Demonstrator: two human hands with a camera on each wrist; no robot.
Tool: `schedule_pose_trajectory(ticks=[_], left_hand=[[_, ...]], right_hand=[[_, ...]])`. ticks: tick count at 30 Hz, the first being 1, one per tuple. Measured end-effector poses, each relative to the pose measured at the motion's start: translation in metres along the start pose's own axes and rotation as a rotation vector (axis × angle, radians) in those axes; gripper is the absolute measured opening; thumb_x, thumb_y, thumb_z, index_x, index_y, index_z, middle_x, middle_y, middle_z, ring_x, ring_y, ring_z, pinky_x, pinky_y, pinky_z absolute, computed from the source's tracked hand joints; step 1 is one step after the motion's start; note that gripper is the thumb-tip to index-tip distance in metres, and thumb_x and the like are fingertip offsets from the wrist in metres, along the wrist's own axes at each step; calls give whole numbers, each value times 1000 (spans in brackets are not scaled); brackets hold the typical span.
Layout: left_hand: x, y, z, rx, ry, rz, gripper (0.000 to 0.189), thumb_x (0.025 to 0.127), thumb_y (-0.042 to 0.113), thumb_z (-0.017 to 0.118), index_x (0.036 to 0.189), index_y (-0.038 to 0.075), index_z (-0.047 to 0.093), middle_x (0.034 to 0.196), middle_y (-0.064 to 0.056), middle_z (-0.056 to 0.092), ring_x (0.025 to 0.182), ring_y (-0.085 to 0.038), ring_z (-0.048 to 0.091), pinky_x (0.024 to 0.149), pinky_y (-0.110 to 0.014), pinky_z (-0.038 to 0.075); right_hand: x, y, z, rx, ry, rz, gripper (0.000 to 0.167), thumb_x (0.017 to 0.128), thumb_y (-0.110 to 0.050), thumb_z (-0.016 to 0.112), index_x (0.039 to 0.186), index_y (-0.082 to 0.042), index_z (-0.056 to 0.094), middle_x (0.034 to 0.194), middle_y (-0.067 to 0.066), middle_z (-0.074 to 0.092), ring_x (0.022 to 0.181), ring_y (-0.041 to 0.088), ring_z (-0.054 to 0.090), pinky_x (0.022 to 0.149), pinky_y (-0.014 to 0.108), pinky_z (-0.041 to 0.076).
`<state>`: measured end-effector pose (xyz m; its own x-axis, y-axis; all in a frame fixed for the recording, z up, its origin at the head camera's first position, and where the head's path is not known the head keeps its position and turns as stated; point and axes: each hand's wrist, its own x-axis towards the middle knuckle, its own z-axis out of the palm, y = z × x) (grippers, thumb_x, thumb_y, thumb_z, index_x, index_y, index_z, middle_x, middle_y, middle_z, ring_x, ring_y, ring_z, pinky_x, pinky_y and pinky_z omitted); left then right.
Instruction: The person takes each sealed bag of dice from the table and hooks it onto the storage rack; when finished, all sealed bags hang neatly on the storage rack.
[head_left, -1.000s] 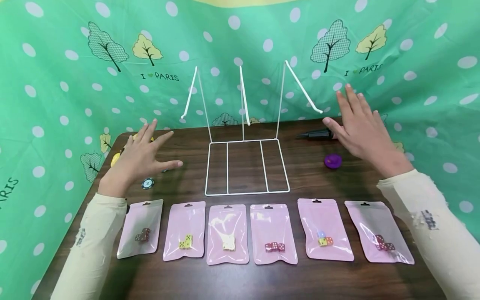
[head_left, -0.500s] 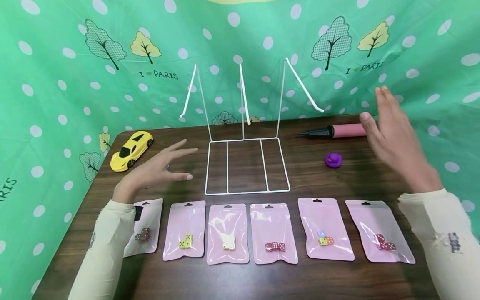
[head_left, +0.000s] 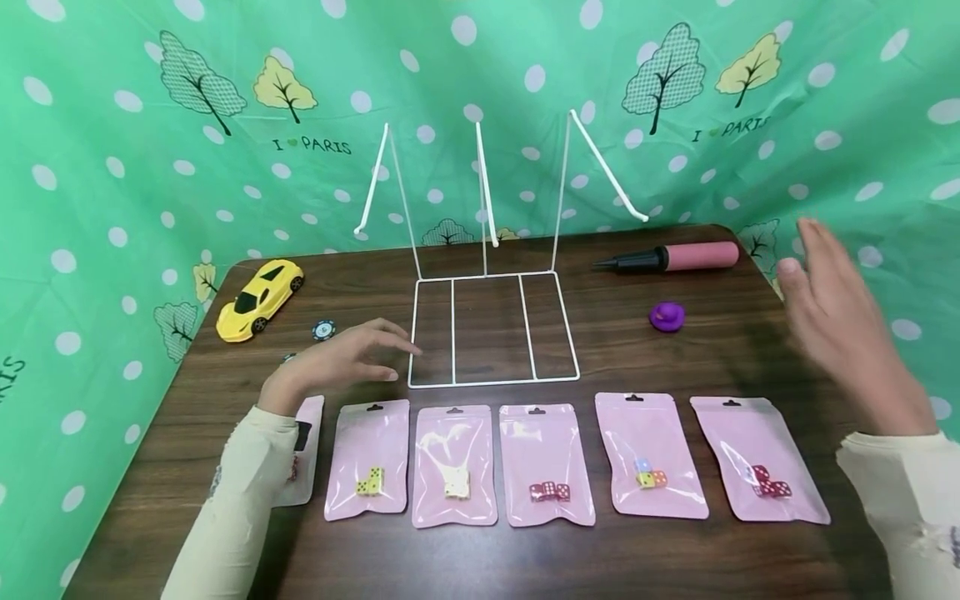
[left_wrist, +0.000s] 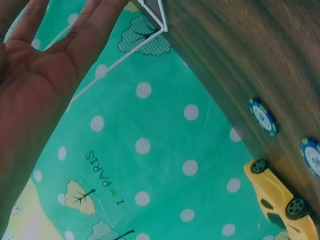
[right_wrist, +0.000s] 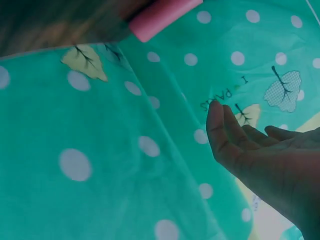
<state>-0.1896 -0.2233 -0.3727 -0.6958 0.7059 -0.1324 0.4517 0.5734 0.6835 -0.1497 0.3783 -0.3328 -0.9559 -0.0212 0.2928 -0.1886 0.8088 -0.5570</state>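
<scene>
My left hand (head_left: 337, 360) hovers at the left front of the white wire rack (head_left: 493, 384), its fingers loosely extended and holding nothing. The rack has three upright arms. Off the table's right side my right hand (head_left: 843, 321) hangs in the air, fingers straight, also holding nothing. In front of the rack lies a row of several pink zip bags with dice, among them one with yellow dice (head_left: 371, 483), one with white dice (head_left: 457, 483) and one with red dice (head_left: 550, 492). My left sleeve partly covers the leftmost bag (head_left: 309, 483).
A yellow toy car (head_left: 260, 300) stands at the back left, near a poker chip (head_left: 324, 330); another chip is mostly hidden by my left hand. At the back right lie a pink and black hand pump (head_left: 697, 256) and a purple rubber duck (head_left: 667, 317). A green dotted cloth (head_left: 465, 75) hangs behind.
My left hand has moved right and toward me, uncovering the yellow car and a chip. My right hand has moved right and down, away from the pump, which now shows whole.
</scene>
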Motion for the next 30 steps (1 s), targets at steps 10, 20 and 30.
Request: schedule_pose_trajectory(ticks=[10,20,30], left_hand=[[11,-6,12,31,-63,-12,30,101,1,73,132,4,76,128,-15,69,121,-37,63,105,-58,51],[15,-9,20,57,-103,-87,30,100,-1,73,129,4,76,114,-10,72,109,-28,65,98,-50,54],[19,-13,29,18,-88,-124,30,99,-2,75,128,5,74,102,-6,70,97,-20,62,87,-39,53]], right_hand=[[-36,32,-5,92,20,22,62,120,-32,20,172,1,9,174,38,4,159,59,-5,123,71,-13],[-67,58,-1,23,-4,83,61,121,-30,21,168,8,19,155,50,31,135,59,45,119,60,36],[-96,73,1,45,-119,141,59,120,-25,16,164,14,20,157,50,28,104,22,57,55,18,43]])
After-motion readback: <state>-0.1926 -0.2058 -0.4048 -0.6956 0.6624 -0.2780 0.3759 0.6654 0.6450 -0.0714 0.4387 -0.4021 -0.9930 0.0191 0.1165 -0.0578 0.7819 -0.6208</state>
